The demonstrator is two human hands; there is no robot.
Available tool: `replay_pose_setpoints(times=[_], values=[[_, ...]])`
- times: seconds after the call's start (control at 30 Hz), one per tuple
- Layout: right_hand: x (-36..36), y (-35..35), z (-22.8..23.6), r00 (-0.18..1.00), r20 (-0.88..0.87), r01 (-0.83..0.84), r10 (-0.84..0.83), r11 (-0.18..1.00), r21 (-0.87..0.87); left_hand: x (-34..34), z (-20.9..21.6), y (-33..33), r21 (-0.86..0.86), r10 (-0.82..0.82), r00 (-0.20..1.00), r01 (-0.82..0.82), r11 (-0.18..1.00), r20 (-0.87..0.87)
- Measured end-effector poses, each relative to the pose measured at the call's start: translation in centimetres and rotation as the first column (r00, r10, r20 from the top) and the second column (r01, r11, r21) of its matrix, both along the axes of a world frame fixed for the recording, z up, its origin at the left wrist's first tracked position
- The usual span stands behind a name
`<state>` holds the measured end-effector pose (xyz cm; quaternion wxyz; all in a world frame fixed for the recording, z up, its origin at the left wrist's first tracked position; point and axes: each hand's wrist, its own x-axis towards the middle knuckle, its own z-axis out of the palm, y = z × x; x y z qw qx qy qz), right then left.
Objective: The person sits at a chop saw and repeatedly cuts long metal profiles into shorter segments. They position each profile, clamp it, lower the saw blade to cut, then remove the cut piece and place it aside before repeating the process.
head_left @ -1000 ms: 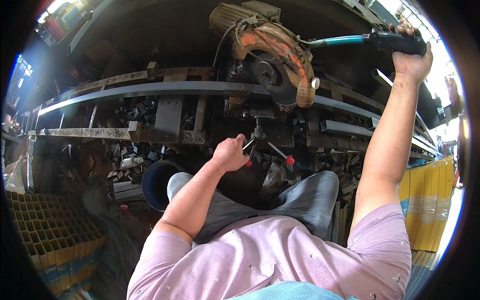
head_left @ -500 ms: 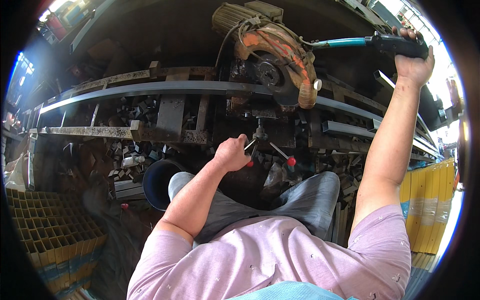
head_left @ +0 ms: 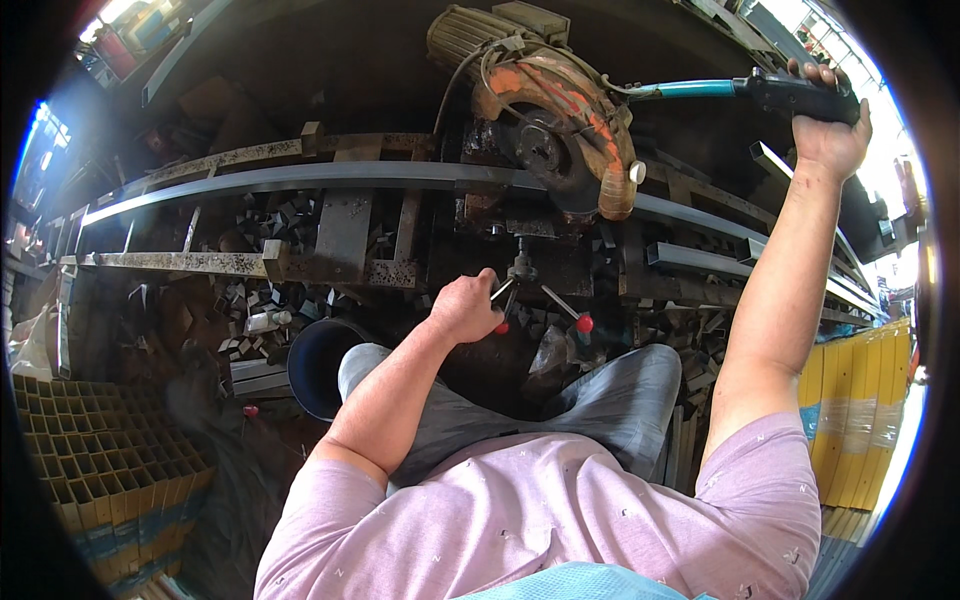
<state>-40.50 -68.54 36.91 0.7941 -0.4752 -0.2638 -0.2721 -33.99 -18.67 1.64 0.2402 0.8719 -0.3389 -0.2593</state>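
My right hand [head_left: 832, 125] is wrapped round the black grip [head_left: 800, 93] at the end of the teal lever of a cut-off saw [head_left: 560, 105]. The saw has a worn orange guard and a ribbed motor. Its round blade [head_left: 572, 190] is down at a long square metal tube [head_left: 330, 172] lying across the bench; the exact contact is hidden by the guard. Closer to me, my left hand [head_left: 468, 308] is closed on one spoke of the vise handle [head_left: 521, 268]. A red knob [head_left: 584, 323] tips another spoke, to the right of that hand.
Offcuts [head_left: 262, 300] litter the area under the bench frame [head_left: 180, 262]. A dark bucket [head_left: 318, 365] stands beside my left knee. Stacked square tubes [head_left: 100, 450] are at the lower left, and yellow bundled stock [head_left: 860, 410] at the right. More tubes [head_left: 700, 258] lie right of the saw.
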Motion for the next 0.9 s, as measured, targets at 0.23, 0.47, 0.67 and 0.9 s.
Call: replay_pose_setpoints(times=[0.23,0.47,0.67,0.9], values=[[-0.2,0.0,-0.1,1.000,0.006,-0.028,0.028,1.000,-0.011,0.0,-0.1,0.0,0.004,0.002,1.000,-0.002,1.000,0.003],[-0.4,-0.4,-0.1,1.000,0.000,0.000,0.000,1.000,0.000,0.0,-0.2,0.0,0.007,0.002,1.000,-0.002,1.000,0.009],[-0.1,-0.3,-0.2,0.990,-0.005,0.141,-0.141,0.989,0.052,0.0,-0.2,-0.1,0.016,-0.004,1.000,0.003,1.000,0.005],[-1.4,0.0,-2.2,0.929,-0.010,0.367,-0.370,0.918,0.149,-0.1,0.5,-0.3,0.044,0.013,1.000,-0.012,0.999,-0.014]])
